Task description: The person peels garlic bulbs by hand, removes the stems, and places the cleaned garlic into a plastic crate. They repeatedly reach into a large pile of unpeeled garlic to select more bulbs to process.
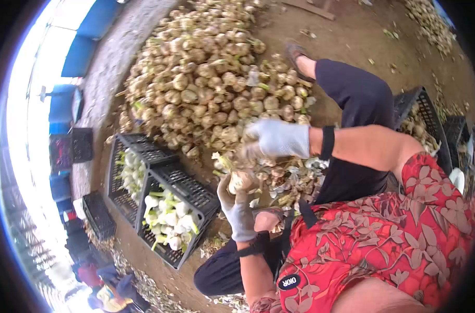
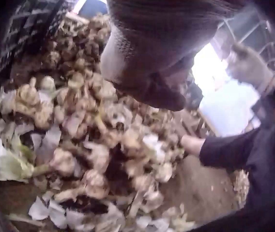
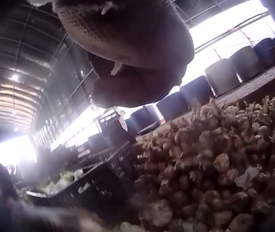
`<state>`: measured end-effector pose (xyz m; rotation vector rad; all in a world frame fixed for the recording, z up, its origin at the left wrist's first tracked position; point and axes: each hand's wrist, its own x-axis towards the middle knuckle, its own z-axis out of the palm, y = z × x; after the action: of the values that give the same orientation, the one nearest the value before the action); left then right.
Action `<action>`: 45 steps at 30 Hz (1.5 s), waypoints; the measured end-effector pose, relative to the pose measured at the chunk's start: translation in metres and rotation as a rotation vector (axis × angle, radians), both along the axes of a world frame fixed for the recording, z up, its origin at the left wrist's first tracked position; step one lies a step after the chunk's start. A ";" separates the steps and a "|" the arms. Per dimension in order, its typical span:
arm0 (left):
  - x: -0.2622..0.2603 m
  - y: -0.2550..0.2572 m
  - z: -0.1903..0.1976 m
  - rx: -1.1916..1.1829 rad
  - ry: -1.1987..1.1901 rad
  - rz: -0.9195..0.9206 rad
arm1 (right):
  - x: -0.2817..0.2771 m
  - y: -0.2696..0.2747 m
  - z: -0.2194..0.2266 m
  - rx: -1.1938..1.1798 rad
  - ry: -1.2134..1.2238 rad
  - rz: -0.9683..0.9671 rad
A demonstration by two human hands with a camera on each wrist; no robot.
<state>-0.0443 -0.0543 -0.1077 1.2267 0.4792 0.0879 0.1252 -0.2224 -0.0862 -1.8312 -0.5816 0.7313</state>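
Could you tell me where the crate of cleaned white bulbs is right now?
In the head view, the black crate sits lower left, beside the left hand, below the big bulb pile.

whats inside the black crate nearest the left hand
The black crate holds peeled white bulbs with green stalks. What lies beneath that top layer is covered.

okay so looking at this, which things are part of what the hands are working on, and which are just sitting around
In the work:
- left hand, gloved, holding a bulb
- right hand, gloved, above that bulb
- big heap of unpeeled bulbs
- black crates with cleaned white bulbs
- peelings under the hands

Lying about:
- empty black crate
- blue barrels
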 end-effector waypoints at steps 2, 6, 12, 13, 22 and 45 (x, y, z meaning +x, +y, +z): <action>-0.018 0.005 0.018 0.031 -0.063 0.041 | -0.030 0.016 0.000 0.082 0.261 0.091; -0.036 -0.009 0.027 0.243 -0.199 0.093 | -0.068 0.040 0.018 0.211 0.162 0.102; -0.051 -0.031 0.044 0.243 -0.302 0.229 | -0.094 0.040 0.028 0.315 0.460 0.030; -0.053 -0.030 0.044 0.204 -0.298 0.230 | -0.096 0.037 0.031 0.321 0.522 0.030; -0.047 -0.030 0.043 -0.130 -0.269 0.234 | -0.094 0.023 0.058 0.138 0.152 0.015; -0.040 -0.022 0.005 -0.253 -0.248 0.180 | -0.119 0.013 0.015 0.293 0.632 0.052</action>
<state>-0.0848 -0.0766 -0.1029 0.9087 0.3700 0.3204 0.0065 -0.2093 -0.0716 -1.2250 -0.2961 1.1319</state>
